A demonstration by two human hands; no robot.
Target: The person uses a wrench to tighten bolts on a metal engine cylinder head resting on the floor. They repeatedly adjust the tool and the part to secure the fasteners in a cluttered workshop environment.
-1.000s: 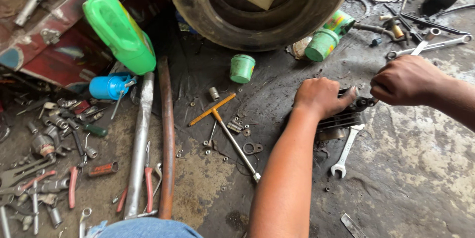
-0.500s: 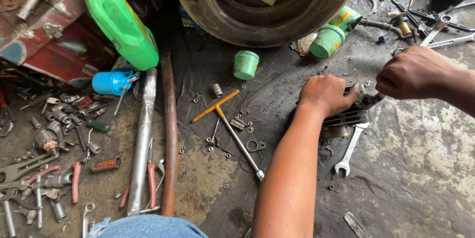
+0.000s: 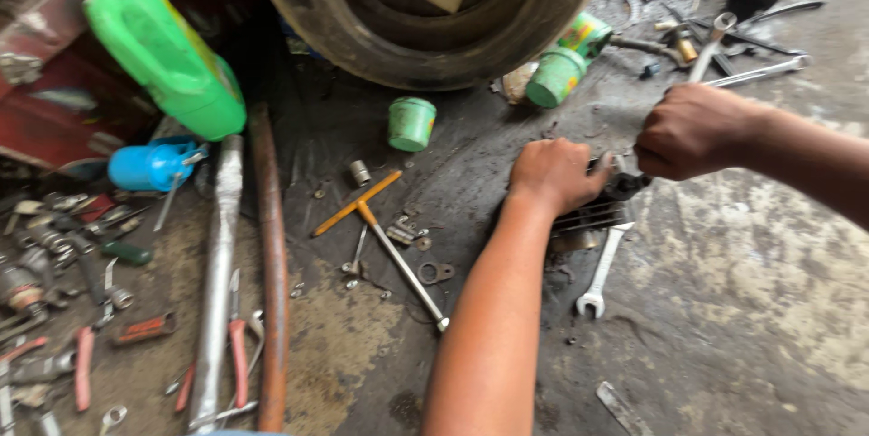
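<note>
Head view: a dark finned engine part (image 3: 593, 210) right of centre is pinned by the closed left hand (image 3: 554, 173), while something hidden is gripped and seemingly turned by the fisted right hand (image 3: 692, 131); steady bracing is needed next

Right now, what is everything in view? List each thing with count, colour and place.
tyre: one, black, top centre
jug: one, green, upper left
blue can: one, on its side below the jug
green cans: two, by the tyre's right edge
green cap: one, below the tyre
T-handle wrench: one, orange bar with steel shaft, centre floor
spanner: one, silver, below the finned part
pipes: two, one grey and one rusty, lower left
finned part: one, dark, under both hands
left hand: pressing on the part
right hand: fist at the part's right end
</note>
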